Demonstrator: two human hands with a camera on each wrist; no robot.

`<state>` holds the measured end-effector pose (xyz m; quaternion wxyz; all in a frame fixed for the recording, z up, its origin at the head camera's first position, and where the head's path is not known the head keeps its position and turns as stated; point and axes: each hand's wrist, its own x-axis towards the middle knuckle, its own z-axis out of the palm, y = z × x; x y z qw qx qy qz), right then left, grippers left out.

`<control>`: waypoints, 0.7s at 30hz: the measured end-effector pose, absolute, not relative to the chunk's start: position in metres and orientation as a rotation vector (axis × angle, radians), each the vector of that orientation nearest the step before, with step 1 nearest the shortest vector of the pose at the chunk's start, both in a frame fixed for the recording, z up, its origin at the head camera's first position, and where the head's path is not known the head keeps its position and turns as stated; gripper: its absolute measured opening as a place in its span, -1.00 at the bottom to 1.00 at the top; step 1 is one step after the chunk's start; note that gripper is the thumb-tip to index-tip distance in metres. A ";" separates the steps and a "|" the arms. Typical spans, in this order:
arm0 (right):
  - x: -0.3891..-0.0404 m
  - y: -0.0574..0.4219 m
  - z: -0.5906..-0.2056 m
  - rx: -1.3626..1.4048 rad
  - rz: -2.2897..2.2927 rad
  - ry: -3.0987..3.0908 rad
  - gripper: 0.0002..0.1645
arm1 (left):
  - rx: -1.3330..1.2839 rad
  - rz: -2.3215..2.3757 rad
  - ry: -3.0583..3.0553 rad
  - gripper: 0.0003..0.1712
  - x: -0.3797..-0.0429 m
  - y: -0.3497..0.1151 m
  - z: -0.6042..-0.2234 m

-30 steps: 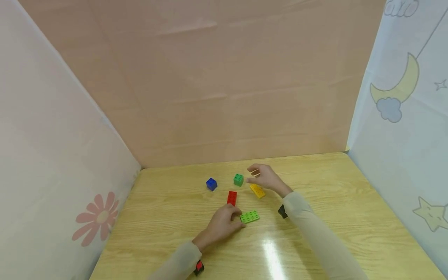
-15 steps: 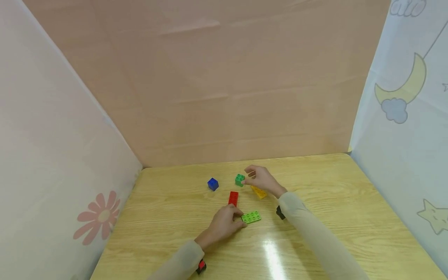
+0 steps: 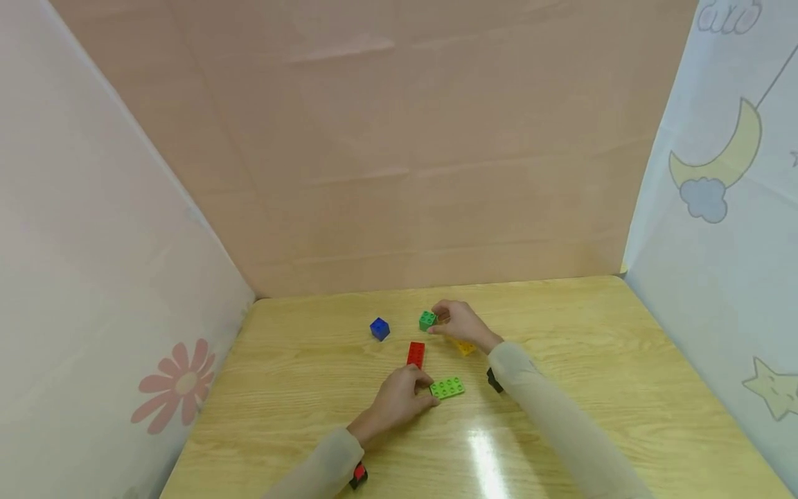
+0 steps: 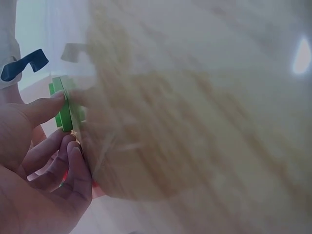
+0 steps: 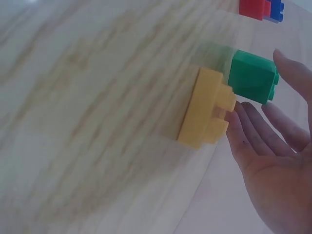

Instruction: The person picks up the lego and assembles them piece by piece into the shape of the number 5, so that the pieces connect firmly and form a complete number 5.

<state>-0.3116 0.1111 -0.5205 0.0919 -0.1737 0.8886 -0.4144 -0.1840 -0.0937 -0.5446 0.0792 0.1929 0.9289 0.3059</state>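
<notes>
Head view: right hand has moved in on green four-stud brick — thumb and fingertips now beside it, brick itself unmoved on table, so we judge it within grasp. Left wrist: we see left hand pinching lime-green eight-stud brick. Right wrist: right hand's fingers curved but unclosed, nothing held — yellow brick just beside green one.
</notes>
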 end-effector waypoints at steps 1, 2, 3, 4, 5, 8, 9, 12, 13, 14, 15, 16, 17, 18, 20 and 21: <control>-0.312 0.110 -0.521 -0.519 -1.222 2.646 -0.35 | 0.577 0.916 2.779 -0.60 -0.184 -0.094 -0.545; -0.311 0.109 -0.522 -0.525 -1.217 2.650 -0.36 | 0.575 0.920 2.778 -0.61 -0.184 -0.094 -0.545; -0.311 0.108 -0.522 -0.530 -1.216 2.654 -0.37 | 0.576 0.920 2.779 -0.61 -0.184 -0.094 -0.545; -0.311 0.107 -0.522 -0.528 -1.217 2.656 -0.38 | 0.573 0.925 2.777 -0.61 -0.185 -0.094 -0.545; -0.310 0.107 -0.521 -0.528 -1.216 2.658 -0.38 | 0.570 0.930 2.774 -0.61 -0.185 -0.094 -0.544; -0.310 0.107 -0.521 -0.533 -1.220 2.661 -0.40 | 0.561 0.940 2.764 -0.61 -0.185 -0.094 -0.544; -0.310 0.107 -0.521 -0.533 -1.226 2.658 -0.40 | 0.559 0.943 2.762 -0.61 -0.185 -0.094 -0.544; -0.311 0.106 -0.522 -0.523 -1.240 2.649 -0.41 | 0.556 0.947 2.760 -0.62 -0.185 -0.094 -0.544; -0.311 0.106 -0.522 -0.518 -1.243 2.646 -0.41 | 0.555 0.951 2.761 -0.62 -0.185 -0.095 -0.544; -0.311 0.106 -0.523 -0.513 -1.246 2.645 -0.40 | 0.557 0.950 2.763 -0.62 -0.185 -0.095 -0.544; -0.311 0.105 -0.523 -0.506 -1.249 2.644 -0.40 | 0.559 0.952 2.764 -0.63 -0.185 -0.095 -0.543; -0.312 0.105 -0.523 -0.501 -1.250 2.644 -0.40 | 0.561 0.952 2.765 -0.63 -0.185 -0.095 -0.543; -0.312 0.105 -0.523 -0.499 -1.251 2.645 -0.40 | 0.563 0.953 2.765 -0.63 -0.185 -0.095 -0.543; -0.313 0.105 -0.524 -0.497 -1.250 2.648 -0.40 | 0.562 0.955 2.762 -0.63 -0.185 -0.095 -0.543; -0.313 0.105 -0.524 -0.498 -1.246 2.652 -0.41 | 0.559 0.961 2.753 -0.63 -0.185 -0.094 -0.543; -0.313 0.105 -0.524 -0.498 -1.247 2.652 -0.42 | 0.563 0.962 2.751 -0.63 -0.186 -0.094 -0.542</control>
